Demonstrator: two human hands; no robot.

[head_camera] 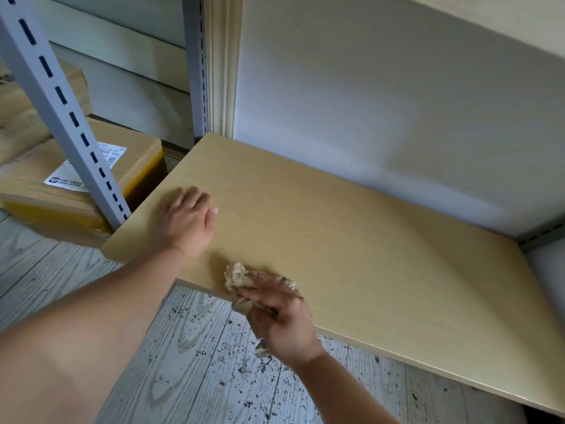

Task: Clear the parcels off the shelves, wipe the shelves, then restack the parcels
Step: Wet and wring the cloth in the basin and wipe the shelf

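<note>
Nearest, the right hand has its fingers clamped on a crumpled rag at the shelf front edge; long overlapping strokes would suit. Farther left, the left hand lies flat, fingers relaxed. Parcels wait far left.

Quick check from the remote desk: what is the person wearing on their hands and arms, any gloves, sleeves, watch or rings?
Nothing visible: the left hand and right hand are bare, without gloves. Both forearms are uncovered as far as the frame shows, no sleeves in view. No watch, wristband or rings can be seen.
</note>
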